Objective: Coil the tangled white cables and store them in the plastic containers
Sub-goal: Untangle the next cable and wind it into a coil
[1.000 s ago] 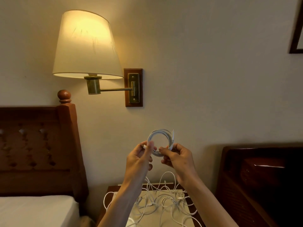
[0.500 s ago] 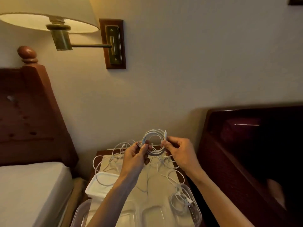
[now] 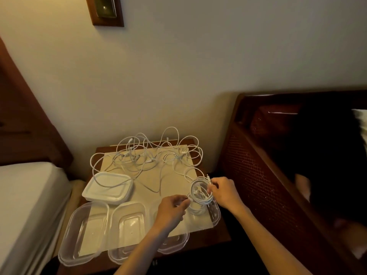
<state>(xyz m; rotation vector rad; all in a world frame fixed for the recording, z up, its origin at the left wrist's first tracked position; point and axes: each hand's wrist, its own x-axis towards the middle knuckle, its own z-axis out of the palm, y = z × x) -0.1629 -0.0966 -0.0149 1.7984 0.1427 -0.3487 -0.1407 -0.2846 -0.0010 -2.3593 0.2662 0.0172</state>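
Head view looks down on a small wooden surface (image 3: 222,235) beside a bed (image 3: 25,199). Both hands hold a coiled white cable (image 3: 200,192) over the right-hand clear plastic container (image 3: 216,215) at the near right of the surface. The right hand (image 3: 223,192) pinches the coil's right side with curled fingers; the left hand (image 3: 172,210) pinches its left side between thumb and fingertips. Whether the coil touches the container floor cannot be told. Two more clear containers, the left one (image 3: 83,233) and the middle one (image 3: 129,227), stand in a row along the near edge. A stack of white lids (image 3: 109,188) sits behind them at the left. Tangled white cables (image 3: 151,155) sprawl across the far part of the surface, one loop lying over the lids. A dark wooden chair (image 3: 278,175) stands to the right.
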